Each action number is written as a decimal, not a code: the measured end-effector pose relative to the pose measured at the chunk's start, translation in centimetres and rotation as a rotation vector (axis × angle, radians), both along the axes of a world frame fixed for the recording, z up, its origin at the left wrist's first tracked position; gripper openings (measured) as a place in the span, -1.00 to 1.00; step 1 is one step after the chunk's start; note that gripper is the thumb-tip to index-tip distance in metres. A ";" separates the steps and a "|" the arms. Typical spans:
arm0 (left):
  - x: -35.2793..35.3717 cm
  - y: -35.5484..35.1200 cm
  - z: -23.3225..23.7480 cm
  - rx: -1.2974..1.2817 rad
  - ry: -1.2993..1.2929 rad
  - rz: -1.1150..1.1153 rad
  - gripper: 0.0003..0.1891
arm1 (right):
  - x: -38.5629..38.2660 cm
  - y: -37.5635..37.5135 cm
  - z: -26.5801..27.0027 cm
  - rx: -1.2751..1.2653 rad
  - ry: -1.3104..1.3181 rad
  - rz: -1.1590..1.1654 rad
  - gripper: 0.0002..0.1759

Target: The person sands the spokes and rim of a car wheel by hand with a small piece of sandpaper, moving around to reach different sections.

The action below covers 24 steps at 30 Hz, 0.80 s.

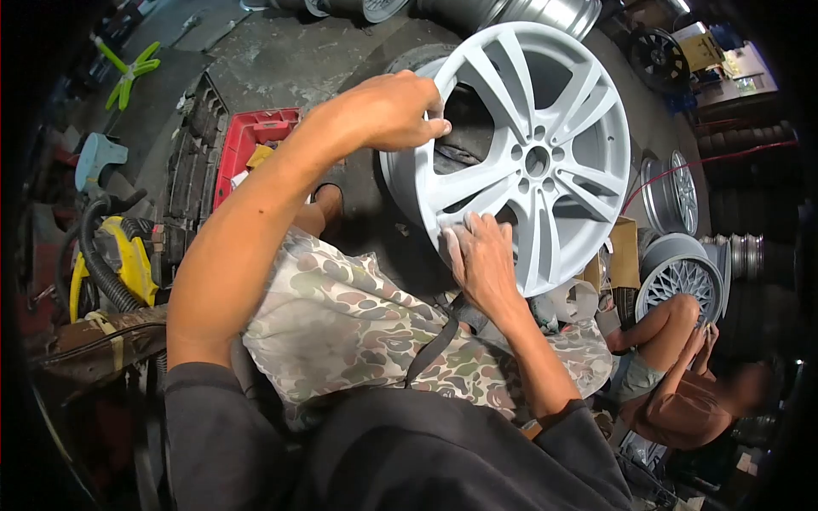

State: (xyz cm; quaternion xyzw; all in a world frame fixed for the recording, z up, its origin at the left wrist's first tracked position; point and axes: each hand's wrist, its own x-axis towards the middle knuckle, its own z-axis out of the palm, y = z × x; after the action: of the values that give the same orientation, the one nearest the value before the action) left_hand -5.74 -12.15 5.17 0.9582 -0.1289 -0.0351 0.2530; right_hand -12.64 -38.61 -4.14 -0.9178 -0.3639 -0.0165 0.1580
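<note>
A large pale grey alloy wheel (537, 160) is tilted up in front of me, its paired spokes and bolt holes facing my way. My left hand (400, 111) is closed around the upper left of its rim, with the thumb on the inner side. Lower down, my right hand (484, 260) is closed at a spoke near the rim, its fingers bent over the edge. Whitish dust marks its fingers. The fingertips are partly hidden, and whether anything small lies under them cannot be seen. A camouflage-patterned cloth (358, 315) covers my lap below the wheel.
Left are a red tray (247, 145), a yellow machine with a black hose (123, 264) and a light blue stool (100, 160). On the right, a seated co-worker (682, 400) has their hands near a mesh-spoked wheel (679, 289). More wheels (554, 13) lie at the back.
</note>
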 end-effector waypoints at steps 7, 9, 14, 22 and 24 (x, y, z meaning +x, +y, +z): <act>-0.2 0.2 0.1 -0.016 0.002 0.037 -0.58 | 0.1 0.3 -0.8 0.003 -0.054 0.003 -0.77; -0.2 0.4 0.2 -0.032 0.047 0.045 -0.58 | -0.3 0.5 0.0 -0.023 -0.057 -0.030 -0.75; 0.1 0.9 -0.1 -0.022 0.039 0.030 -0.60 | 0.8 1.9 -1.7 -0.081 -0.101 -0.114 -0.73; 0.1 0.2 0.5 0.022 0.046 0.049 -0.59 | 1.0 1.9 -1.1 -0.052 -0.085 -0.104 -0.74; -0.1 0.2 0.7 0.021 0.112 0.040 -0.58 | 1.0 1.8 -0.4 -0.053 -0.025 -0.109 -0.73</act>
State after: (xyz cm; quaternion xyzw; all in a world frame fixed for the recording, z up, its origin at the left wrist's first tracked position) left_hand -5.80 -11.91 5.90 0.9597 -0.0947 -0.0851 0.2507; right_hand -11.61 -36.80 -4.59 -0.9399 -0.3155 -0.0270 0.1278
